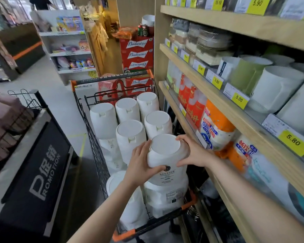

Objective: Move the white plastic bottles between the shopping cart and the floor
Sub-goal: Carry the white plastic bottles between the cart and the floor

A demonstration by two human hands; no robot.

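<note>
A black wire shopping cart [95, 148] with orange corners stands in the aisle, packed with several large white plastic bottles [129, 137] stacked in two layers. Both my hands hold one white bottle [165, 151] with a small label, above the cart's near right part, resting on or just above a lower bottle [165, 197]. My left hand [140, 165] grips its left side, thumb across the front. On its right side, my right hand [193, 151] curls its fingers over the top edge.
Wooden shelves [218, 100] with priced goods run close along the cart's right side. A black promotion stand [42, 165] with folded cloths is on the left. Red beer cases [137, 53] are stacked beyond the cart. Grey floor [60, 106] lies left of the cart.
</note>
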